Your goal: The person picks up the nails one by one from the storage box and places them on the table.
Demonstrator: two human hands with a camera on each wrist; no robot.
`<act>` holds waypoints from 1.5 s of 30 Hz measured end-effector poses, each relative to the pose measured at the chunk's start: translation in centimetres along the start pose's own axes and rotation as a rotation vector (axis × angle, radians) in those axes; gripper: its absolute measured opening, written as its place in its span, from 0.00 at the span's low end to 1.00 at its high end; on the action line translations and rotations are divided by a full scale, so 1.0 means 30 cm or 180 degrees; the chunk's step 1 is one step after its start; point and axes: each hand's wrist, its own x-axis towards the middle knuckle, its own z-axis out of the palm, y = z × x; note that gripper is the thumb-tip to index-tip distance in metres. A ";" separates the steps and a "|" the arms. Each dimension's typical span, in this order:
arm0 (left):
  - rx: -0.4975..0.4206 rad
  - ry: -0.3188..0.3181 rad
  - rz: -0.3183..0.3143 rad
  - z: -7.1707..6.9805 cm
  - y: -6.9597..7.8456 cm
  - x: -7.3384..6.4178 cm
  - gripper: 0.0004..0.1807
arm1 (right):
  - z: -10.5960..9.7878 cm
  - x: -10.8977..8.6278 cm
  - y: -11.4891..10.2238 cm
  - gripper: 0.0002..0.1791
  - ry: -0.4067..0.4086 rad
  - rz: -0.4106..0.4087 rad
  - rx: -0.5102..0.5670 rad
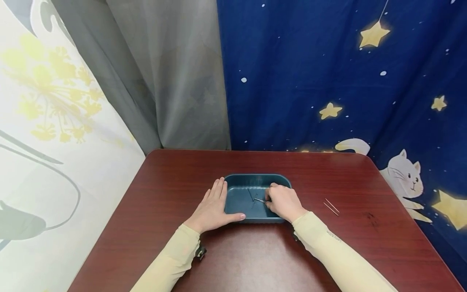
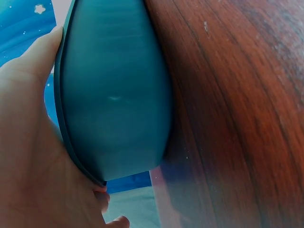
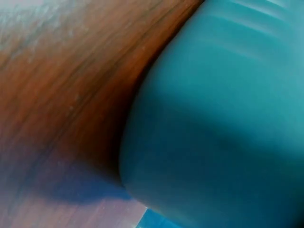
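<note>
A blue-green rectangular tray [image 1: 237,219] with rounded corners sits on the table. My left hand [image 1: 213,211] lies along its left end, fingers straight and thumb out along the near rim; the left wrist view shows the thumb [image 2: 45,50] at that rim. Over the tray's right end my right hand [image 1: 285,202] pinches slim silver tweezers [image 1: 260,200], whose tips point left and down into the tray. By those tips a few thin dark sticks [image 1: 250,195] lie on the tray's floor. Only the tray's outer wall [image 3: 213,104] and the table show in the right wrist view.
Two thin pale sticks [image 1: 331,207] lie side by side on the reddish-brown table [image 1: 175,174], right of the tray. Behind the table hang a grey curtain [image 1: 189,73] and a blue one [image 1: 292,61] with stars. A white patterned curtain [image 1: 54,170] hangs at left.
</note>
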 end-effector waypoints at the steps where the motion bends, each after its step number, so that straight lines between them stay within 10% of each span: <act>1: 0.0000 -0.0001 -0.0004 0.001 -0.001 -0.001 0.73 | 0.001 0.000 -0.001 0.07 0.0009 0.0002 0.0007; 45: -0.0012 0.0009 0.0000 0.003 0.001 0.004 0.72 | -0.067 -0.011 -0.028 0.07 0.0400 -0.0184 0.0443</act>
